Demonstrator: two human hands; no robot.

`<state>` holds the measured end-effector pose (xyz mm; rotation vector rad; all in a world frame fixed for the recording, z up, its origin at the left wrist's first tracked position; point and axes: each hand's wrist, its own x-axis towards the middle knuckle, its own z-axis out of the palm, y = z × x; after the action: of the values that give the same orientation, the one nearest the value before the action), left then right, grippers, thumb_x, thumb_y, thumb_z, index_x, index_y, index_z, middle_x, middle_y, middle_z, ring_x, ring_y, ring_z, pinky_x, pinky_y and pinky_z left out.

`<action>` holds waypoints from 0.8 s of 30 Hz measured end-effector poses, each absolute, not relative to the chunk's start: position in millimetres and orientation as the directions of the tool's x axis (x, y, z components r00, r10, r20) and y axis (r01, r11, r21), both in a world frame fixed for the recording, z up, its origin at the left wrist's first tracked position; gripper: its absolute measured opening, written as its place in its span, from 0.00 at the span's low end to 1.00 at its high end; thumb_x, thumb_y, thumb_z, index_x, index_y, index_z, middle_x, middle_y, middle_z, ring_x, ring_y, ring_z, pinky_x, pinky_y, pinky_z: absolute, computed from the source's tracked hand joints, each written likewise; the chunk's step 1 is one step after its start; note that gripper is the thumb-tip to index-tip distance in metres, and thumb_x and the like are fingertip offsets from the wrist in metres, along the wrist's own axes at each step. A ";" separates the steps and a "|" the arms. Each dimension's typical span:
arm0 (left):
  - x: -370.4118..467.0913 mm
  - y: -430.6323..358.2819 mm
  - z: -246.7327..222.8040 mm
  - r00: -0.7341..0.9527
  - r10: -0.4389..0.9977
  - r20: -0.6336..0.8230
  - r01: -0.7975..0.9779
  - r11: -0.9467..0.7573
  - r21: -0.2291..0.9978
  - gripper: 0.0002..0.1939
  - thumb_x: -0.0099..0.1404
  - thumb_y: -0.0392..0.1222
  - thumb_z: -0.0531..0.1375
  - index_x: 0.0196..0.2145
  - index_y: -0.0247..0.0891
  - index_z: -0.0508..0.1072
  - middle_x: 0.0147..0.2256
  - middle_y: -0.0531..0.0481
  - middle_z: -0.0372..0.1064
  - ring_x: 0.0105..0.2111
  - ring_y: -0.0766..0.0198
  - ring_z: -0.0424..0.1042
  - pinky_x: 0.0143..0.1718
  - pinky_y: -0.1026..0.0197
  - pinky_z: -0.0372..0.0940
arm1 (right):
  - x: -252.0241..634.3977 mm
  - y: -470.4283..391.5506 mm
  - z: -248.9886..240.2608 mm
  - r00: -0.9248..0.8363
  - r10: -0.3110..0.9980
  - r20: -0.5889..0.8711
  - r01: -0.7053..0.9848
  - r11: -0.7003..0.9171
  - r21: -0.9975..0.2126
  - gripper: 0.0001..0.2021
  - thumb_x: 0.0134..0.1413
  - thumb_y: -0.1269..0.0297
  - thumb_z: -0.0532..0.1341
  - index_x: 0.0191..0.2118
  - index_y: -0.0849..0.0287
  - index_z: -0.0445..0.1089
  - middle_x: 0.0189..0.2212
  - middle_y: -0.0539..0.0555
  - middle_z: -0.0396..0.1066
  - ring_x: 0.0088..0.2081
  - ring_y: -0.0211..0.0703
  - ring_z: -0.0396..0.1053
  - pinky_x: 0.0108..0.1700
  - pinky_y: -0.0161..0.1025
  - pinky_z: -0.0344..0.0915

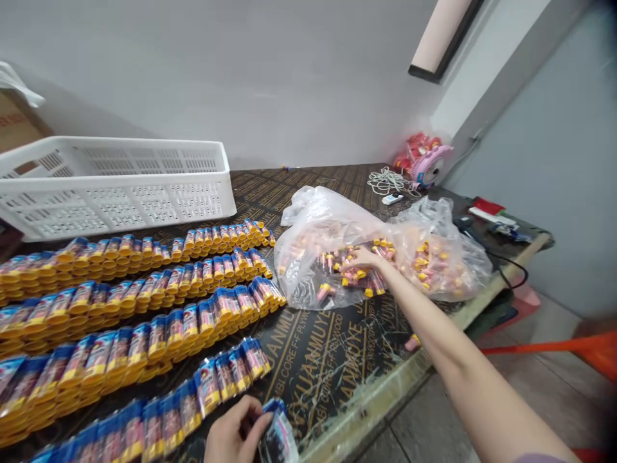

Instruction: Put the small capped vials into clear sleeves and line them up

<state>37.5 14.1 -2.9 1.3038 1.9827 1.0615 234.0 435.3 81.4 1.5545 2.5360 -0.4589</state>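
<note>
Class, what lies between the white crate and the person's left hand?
In the head view, rows of blue-and-yellow packets lie between the crate and left hand.

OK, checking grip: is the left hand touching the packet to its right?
Touching. In the head view, the left hand pinches the packet by its edge.

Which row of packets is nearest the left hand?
The front row, beside the left hand; the other rows lie farther back, toward the white basket.
</note>
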 end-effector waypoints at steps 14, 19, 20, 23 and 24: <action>40.1 6.4 12.9 -0.319 0.947 0.041 0.539 0.146 0.830 0.14 0.57 0.50 0.59 0.21 0.38 0.67 0.19 0.55 0.64 0.21 0.65 0.62 0.25 0.66 0.55 | 244.2 246.2 46.8 -0.420 0.907 0.002 0.889 0.412 -0.199 0.33 0.48 0.43 0.61 0.58 0.52 0.60 0.57 0.58 0.61 0.56 0.60 0.57 0.53 0.52 0.56; 42.2 2.5 17.3 -0.254 0.965 0.070 0.658 0.120 0.743 0.13 0.61 0.50 0.55 0.26 0.39 0.68 0.23 0.53 0.67 0.24 0.63 0.65 0.28 0.64 0.57 | 249.5 187.2 45.4 -0.480 0.877 0.011 0.857 0.471 -0.208 0.34 0.53 0.44 0.56 0.64 0.46 0.49 0.66 0.56 0.45 0.62 0.65 0.47 0.55 0.59 0.53; 42.9 2.0 18.6 -0.247 0.966 0.075 0.675 0.116 0.728 0.12 0.61 0.49 0.55 0.27 0.39 0.68 0.24 0.53 0.67 0.24 0.63 0.65 0.29 0.64 0.57 | 252.7 178.2 47.8 -0.502 0.865 0.005 0.845 0.492 -0.210 0.35 0.53 0.44 0.56 0.65 0.42 0.47 0.67 0.54 0.42 0.63 0.65 0.46 0.55 0.59 0.54; 45.3 0.6 23.5 -0.249 0.966 0.076 0.692 0.123 0.711 0.09 0.59 0.46 0.56 0.26 0.40 0.67 0.27 0.53 0.66 0.25 0.64 0.65 0.29 0.64 0.58 | 270.4 166.4 59.1 -0.573 0.820 -0.002 0.797 0.557 -0.233 0.39 0.48 0.43 0.61 0.64 0.38 0.45 0.67 0.53 0.38 0.62 0.61 0.52 0.53 0.53 0.59; 46.2 -0.2 25.4 -0.263 0.962 0.072 0.687 0.134 0.714 0.08 0.58 0.45 0.57 0.25 0.40 0.67 0.27 0.53 0.66 0.25 0.64 0.65 0.29 0.64 0.58 | 279.3 168.9 63.2 -0.571 0.821 0.016 0.794 0.557 -0.244 0.39 0.48 0.45 0.61 0.64 0.39 0.45 0.67 0.54 0.39 0.60 0.59 0.56 0.53 0.51 0.60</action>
<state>46.2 -0.2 25.4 1.5852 2.0122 0.9142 279.3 168.9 63.2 1.5027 2.8834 -0.3443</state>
